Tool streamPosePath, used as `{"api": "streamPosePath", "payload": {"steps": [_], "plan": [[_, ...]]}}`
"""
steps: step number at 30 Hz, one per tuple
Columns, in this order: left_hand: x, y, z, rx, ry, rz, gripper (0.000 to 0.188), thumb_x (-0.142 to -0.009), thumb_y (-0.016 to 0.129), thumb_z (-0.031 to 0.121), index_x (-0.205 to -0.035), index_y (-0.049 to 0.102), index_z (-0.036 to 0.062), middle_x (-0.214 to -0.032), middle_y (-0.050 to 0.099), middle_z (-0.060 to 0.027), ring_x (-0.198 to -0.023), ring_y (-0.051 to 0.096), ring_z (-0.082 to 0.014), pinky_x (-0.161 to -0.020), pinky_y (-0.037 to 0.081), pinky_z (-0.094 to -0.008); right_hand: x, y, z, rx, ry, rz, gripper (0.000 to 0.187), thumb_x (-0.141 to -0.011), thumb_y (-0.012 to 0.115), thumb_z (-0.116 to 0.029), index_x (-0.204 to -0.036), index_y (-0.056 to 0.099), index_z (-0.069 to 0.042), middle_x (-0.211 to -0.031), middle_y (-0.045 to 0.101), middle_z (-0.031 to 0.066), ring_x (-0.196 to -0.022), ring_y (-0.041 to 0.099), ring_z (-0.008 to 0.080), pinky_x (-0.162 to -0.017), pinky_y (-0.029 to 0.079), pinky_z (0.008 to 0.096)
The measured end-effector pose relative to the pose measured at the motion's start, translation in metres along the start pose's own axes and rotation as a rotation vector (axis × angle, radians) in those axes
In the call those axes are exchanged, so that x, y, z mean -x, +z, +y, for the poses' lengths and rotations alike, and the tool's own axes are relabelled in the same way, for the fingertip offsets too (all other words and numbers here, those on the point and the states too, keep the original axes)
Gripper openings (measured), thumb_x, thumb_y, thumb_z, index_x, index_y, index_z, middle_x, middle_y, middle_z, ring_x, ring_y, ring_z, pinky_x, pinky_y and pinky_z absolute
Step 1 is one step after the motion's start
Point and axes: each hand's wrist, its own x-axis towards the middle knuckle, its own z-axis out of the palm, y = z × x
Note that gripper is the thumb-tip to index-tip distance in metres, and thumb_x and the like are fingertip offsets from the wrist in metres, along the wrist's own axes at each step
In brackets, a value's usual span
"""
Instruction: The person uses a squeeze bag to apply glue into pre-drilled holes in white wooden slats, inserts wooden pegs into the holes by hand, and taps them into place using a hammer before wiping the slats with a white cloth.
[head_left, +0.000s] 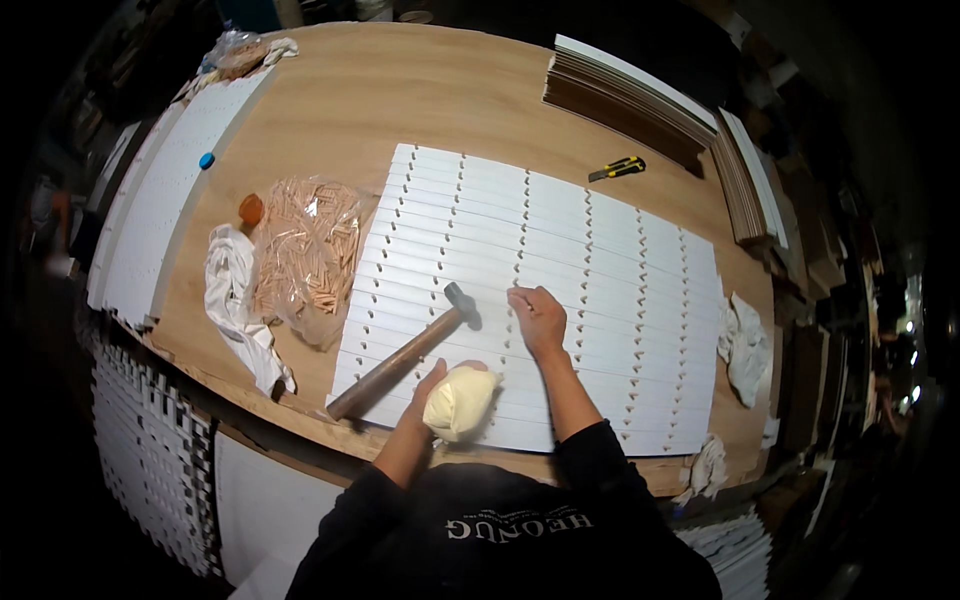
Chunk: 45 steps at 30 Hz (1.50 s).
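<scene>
My left hand (pixel 428 385) is wrapped round a plump, cream-coloured bag (pixel 461 404) with a twisted end, near the front edge of the white boards. Over the middle of the boards, my right hand (pixel 540 318) is closed in a pinch at a column of small pegs; whatever its fingertips hold is too small to make out. Narrow white boards (pixel 480 215) lie side by side, with short wooden pegs (pixel 527 185) standing from them in several columns. A hammer (pixel 405 357) with a wooden handle rests across the boards, left of my hands.
Left of the boards are a clear bag of wooden dowels (pixel 305 245), an orange cap (pixel 251 209) and a white cloth (pixel 237 290). A yellow-black utility knife (pixel 617 169) lies beyond them. Stacked panels (pixel 630 105) line the far right; another cloth (pixel 745 350) lies at right.
</scene>
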Motion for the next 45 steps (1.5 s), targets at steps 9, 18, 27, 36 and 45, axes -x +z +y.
{"api": "streamPosePath", "payload": {"steps": [9,18,27,36,45], "plan": [[0.001,-0.006,0.002,-0.054,0.004,0.001,0.067,-0.094,0.038,0.054,-0.131,0.041,-0.0016,-0.129,0.048,-0.0249,-0.117,0.051,-0.0368,-0.094,0.047,-0.0456,0.001,0.004,0.0,-0.092,0.01,0.047,0.014,-0.081,0.067,-0.021,-0.09,0.071,-0.012,-0.083,0.066,0.0063,-0.075,0.064,0.0205,-0.068,0.05,0.0309],[-0.001,-0.011,0.003,-0.062,-0.007,-0.013,0.067,-0.093,0.041,0.054,-0.131,0.041,-0.0017,-0.129,0.049,-0.0235,-0.118,0.05,-0.0365,-0.095,0.046,-0.0445,0.0,0.004,-0.005,-0.17,0.038,-0.005,0.015,-0.082,0.066,-0.02,-0.093,0.071,-0.011,-0.082,0.065,0.007,-0.075,0.064,0.0215,-0.068,0.049,0.0312],[0.002,-0.014,0.003,-0.062,-0.015,0.025,0.067,-0.093,0.041,0.053,-0.132,0.041,-0.0018,-0.129,0.049,-0.0238,-0.118,0.051,-0.0361,-0.095,0.046,-0.0451,0.0,0.005,0.002,-0.163,-0.041,-0.004,0.015,-0.084,0.063,-0.018,-0.093,0.07,-0.009,-0.079,0.064,0.0088,-0.072,0.062,0.0203,-0.066,0.048,0.0308],[0.005,-0.011,0.003,-0.116,0.002,0.103,0.067,-0.094,0.039,0.054,-0.131,0.042,-0.0021,-0.128,0.05,-0.024,-0.116,0.053,-0.0352,-0.093,0.048,-0.0445,-0.017,-0.012,-0.016,-0.914,0.311,0.053,0.018,-0.09,0.062,-0.017,-0.098,0.065,-0.001,-0.068,0.052,-0.0052,-0.054,0.035,0.0014,-0.048,0.026,0.0164],[0.002,-0.001,0.001,-0.169,0.022,0.168,0.067,-0.094,0.035,0.056,-0.128,0.045,-0.0009,-0.123,0.054,-0.0229,-0.105,0.059,-0.0331,-0.085,0.052,-0.0421,-0.002,-0.033,-0.022,-1.44,0.345,-0.063,0.024,-0.094,0.056,-0.022,-0.109,0.055,-0.004,-0.062,0.038,-0.0073,-0.049,0.028,0.002,-0.045,0.021,0.0181]]}}
